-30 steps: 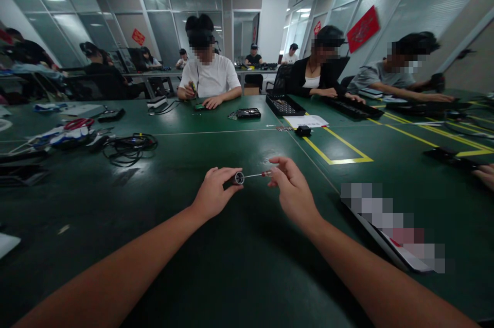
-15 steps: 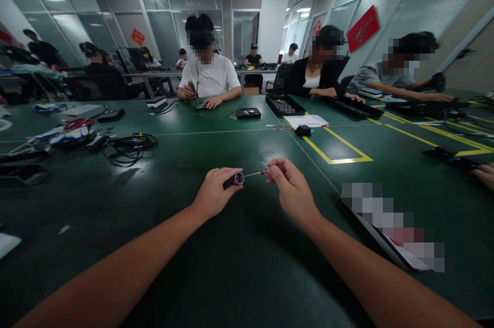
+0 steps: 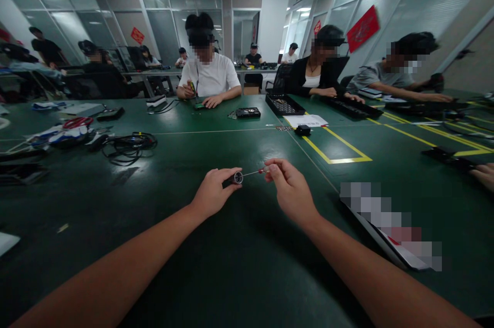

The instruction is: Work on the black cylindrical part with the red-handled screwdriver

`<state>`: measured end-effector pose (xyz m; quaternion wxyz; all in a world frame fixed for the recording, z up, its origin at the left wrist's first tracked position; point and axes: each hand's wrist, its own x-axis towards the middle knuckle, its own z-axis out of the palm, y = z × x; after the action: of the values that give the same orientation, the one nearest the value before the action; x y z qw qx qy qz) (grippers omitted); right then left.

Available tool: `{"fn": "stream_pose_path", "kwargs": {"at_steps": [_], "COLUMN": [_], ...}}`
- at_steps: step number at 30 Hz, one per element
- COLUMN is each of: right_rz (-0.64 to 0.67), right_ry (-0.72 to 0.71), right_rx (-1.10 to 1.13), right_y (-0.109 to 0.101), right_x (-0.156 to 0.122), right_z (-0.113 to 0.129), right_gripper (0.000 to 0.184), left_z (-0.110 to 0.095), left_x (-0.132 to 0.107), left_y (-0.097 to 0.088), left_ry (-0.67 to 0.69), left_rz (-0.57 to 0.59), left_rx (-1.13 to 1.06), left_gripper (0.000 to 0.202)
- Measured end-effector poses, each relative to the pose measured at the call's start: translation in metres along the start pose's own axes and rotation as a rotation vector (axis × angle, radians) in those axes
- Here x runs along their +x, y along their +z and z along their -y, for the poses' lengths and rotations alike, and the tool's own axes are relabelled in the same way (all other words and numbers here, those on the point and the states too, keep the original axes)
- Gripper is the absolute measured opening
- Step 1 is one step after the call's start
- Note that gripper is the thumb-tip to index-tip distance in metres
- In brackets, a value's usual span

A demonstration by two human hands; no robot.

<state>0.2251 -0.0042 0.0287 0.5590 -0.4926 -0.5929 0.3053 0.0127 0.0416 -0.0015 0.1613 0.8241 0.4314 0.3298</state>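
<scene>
Between thumb and fingers, my left hand [image 3: 212, 193] grips a small dark cylinder with a pale round rim [image 3: 238, 177]. Its ringed end faces to the right and toward me; the rest is covered by my fingers. My right hand [image 3: 290, 186] pinches the red-and-clear handle of a thin screwdriver [image 3: 262, 170]. The metal shaft points left at the cylinder's ringed end. Whether the tip touches the inside is too small to tell. Both hands are held over the green table [image 3: 216, 276].
A tangle of black cable [image 3: 131, 148] lies at left. Ahead are a black box-like part [image 3: 247, 112], a black tray [image 3: 285, 105] and a small black block [image 3: 303, 131]. A blurred packet [image 3: 386, 227] rests at right. Several people sit around the table.
The screwdriver and my right hand have shifted very slightly left and up. My left hand still grips the cylinder in nearly the same place.
</scene>
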Motion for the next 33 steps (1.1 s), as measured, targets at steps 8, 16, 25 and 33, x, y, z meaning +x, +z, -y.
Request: {"fn": "stream_pose_path", "kwargs": {"at_steps": [8, 16, 25, 33], "right_rz": [-0.046, -0.143, -0.142, -0.100], "right_ry": [0.176, 0.343, 0.150, 0.062], "right_rx": [0.302, 0.511, 0.272, 0.115], "right_y": [0.005, 0.002, 0.005, 0.003], "right_x": [0.004, 0.013, 0.008, 0.007], "right_z": [-0.015, -0.020, -0.019, -0.022], "right_gripper": [0.030, 0.028, 0.034, 0.029], "left_z": [-0.002, 0.002, 0.001, 0.001], "left_x": [0.000, 0.005, 0.003, 0.002], "left_y": [0.001, -0.004, -0.003, -0.003], "left_ry": [0.005, 0.006, 0.039, 0.042], "left_rz": [-0.094, 0.013, -0.011, -0.022], "left_rx": [-0.013, 0.079, 0.054, 0.050], "left_gripper": [0.040, 0.042, 0.041, 0.041]}}
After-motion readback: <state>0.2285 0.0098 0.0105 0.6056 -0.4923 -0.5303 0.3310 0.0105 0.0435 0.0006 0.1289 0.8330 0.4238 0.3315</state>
